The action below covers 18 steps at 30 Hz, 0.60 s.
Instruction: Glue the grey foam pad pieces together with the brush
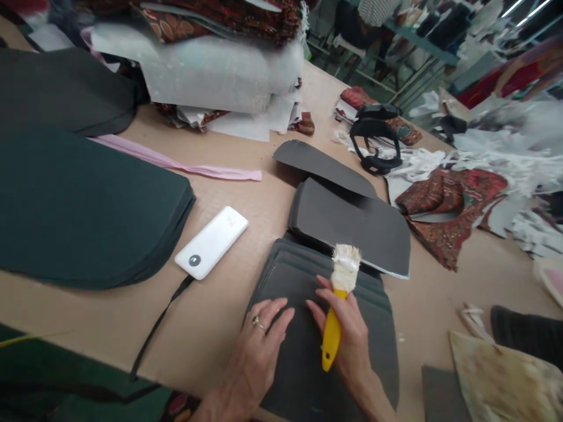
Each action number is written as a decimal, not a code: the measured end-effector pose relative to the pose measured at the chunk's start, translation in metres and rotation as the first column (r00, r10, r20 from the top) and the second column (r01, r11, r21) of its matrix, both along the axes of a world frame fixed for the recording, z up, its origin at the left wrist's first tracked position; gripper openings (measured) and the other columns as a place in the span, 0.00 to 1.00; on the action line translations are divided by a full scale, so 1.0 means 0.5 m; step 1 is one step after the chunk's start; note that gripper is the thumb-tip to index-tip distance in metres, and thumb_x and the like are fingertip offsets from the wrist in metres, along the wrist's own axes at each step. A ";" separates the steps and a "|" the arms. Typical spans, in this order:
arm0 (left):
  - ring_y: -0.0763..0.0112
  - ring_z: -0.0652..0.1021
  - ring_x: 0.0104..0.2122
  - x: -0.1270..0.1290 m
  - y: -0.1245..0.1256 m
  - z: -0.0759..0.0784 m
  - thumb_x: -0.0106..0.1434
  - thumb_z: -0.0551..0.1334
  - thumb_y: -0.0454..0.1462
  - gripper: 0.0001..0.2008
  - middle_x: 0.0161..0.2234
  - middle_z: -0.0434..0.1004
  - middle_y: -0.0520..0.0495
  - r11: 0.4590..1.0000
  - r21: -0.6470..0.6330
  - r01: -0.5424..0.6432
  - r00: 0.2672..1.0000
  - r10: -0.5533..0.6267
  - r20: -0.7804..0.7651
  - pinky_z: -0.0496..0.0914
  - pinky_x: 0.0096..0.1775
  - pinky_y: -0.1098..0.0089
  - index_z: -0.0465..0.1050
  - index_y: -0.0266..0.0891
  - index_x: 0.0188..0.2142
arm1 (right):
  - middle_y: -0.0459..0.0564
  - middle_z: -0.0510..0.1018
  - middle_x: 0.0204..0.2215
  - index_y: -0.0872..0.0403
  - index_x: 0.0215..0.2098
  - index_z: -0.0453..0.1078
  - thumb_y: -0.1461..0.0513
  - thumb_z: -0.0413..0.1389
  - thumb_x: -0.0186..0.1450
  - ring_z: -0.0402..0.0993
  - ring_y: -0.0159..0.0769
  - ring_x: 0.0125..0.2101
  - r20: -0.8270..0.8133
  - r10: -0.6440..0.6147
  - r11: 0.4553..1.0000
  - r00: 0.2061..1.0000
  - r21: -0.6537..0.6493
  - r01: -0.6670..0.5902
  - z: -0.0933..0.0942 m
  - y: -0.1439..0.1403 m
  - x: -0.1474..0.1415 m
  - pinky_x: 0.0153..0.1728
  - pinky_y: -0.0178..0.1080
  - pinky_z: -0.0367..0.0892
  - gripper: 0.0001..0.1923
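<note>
Right hand point(352, 337) grips a yellow-handled brush point(338, 305), bristles up, over a stack of grey sheets point(299, 351) on the bench point(211, 316). Left hand point(259, 346) lies flat, fingers spread, pressing the top sheet. White power bank point(212, 241) nearby.

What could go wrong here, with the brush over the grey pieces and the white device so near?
1. The brush in the right hand has coated bristles; they may smear the upper grey stack lying just beyond.
2. The left hand presses the fanned grey pieces; they might slide apart.
3. The white power bank lies close and could get dirty.
</note>
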<state>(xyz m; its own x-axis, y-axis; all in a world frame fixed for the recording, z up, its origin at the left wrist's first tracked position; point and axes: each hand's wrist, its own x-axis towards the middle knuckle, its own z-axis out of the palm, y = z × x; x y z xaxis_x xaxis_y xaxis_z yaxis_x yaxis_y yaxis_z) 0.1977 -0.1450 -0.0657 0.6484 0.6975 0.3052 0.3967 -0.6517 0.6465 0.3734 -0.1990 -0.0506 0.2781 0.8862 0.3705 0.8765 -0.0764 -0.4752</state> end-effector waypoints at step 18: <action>0.61 0.71 0.45 0.189 -0.044 0.050 0.63 0.52 0.35 0.16 0.46 0.72 0.46 0.947 0.092 0.309 0.944 -0.293 -0.152 0.67 0.44 0.60 0.64 0.45 0.51 | 0.55 0.77 0.42 0.54 0.40 0.67 0.66 0.56 0.60 0.73 0.40 0.44 -0.026 -0.568 0.815 0.823 0.123 0.566 -0.095 -0.348 0.057 0.41 0.42 0.72 0.09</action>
<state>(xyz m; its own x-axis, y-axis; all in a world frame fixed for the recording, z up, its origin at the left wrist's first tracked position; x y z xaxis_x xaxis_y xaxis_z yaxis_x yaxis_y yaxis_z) 0.2923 -0.1668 -0.0407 0.8632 0.4293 0.2656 0.2488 -0.8195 0.5162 0.4021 -0.3729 -0.0979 0.7128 0.5213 0.4693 0.7009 -0.5047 -0.5039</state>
